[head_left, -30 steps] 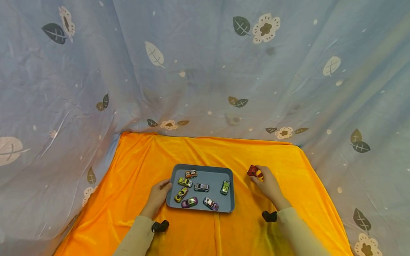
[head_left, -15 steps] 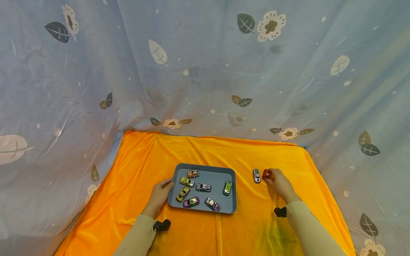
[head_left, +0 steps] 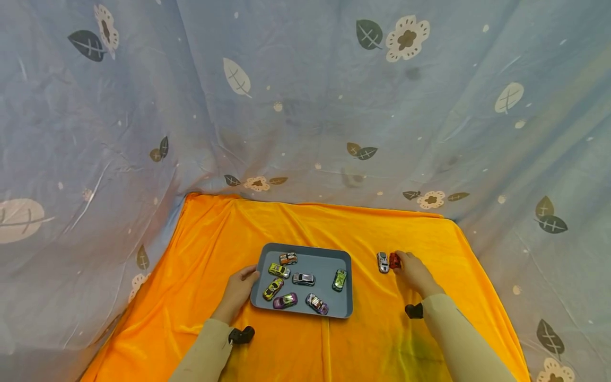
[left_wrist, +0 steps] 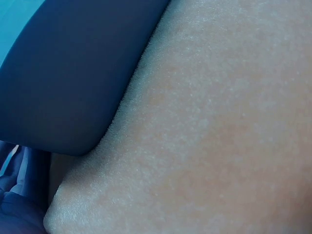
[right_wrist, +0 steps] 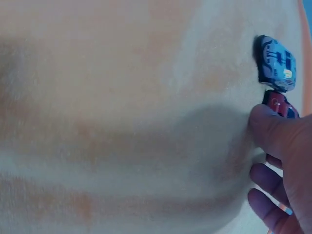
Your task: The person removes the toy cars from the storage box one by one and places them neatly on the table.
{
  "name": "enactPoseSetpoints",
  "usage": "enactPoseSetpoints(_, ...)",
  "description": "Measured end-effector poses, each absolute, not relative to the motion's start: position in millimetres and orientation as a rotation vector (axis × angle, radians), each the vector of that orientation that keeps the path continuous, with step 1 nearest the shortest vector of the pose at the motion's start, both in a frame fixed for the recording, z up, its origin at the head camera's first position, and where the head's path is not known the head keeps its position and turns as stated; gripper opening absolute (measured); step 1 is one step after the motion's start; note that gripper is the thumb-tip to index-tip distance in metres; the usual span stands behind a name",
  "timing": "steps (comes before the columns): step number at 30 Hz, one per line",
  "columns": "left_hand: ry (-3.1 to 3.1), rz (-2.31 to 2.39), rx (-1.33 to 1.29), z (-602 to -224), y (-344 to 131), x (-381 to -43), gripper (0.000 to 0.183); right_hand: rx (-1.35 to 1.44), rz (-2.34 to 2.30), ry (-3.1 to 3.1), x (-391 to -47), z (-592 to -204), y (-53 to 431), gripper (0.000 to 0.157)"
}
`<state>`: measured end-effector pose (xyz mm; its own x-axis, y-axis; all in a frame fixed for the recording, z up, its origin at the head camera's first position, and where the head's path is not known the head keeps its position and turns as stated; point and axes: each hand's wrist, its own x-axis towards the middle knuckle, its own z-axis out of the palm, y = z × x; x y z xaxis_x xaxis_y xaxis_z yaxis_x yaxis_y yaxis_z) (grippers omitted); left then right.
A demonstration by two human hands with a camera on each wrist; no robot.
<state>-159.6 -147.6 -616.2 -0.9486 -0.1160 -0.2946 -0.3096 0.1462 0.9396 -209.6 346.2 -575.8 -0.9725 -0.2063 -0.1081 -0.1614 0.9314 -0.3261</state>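
Observation:
In the head view my right hand [head_left: 413,271] pinches a small red toy car [head_left: 394,260] low over the orange cloth. Right alongside it lies a silver toy car [head_left: 383,262]. The right wrist view shows thumb and fingertips at the red car [right_wrist: 278,102], its end close to the silver car [right_wrist: 279,64]; part of the red car is hidden behind the hand. My left hand [head_left: 237,291] grips the left side of a grey tray [head_left: 322,255], thumb at the rim. The tray wall [left_wrist: 63,73] fills the upper left of the left wrist view.
Several toy cars lie in the tray, among them a silver one [head_left: 303,279], a green one [head_left: 339,280] and an orange one [head_left: 288,258]. The orange cloth [head_left: 305,345] covers the table. A patterned curtain [head_left: 296,106] surrounds its back and sides.
My right hand moved right with the red car, then slightly back left beside the silver car. That silver car, out of sight at first, shows on the cloth. The left hand stays at the tray.

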Motion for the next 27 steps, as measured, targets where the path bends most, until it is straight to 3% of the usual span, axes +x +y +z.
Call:
enactPoseSetpoints(13,2.254,1.895,-0.427,-613.1,-148.2,-159.5,0.043,-0.433,-0.336,3.052,-207.7,-570.2,342.8,0.048)
enactPoseSetpoints(27,2.264,1.899,-0.427,-617.9,-148.5,-159.9,0.043,-0.363,-0.360,2.978,-203.1,-568.8,343.0,0.057)
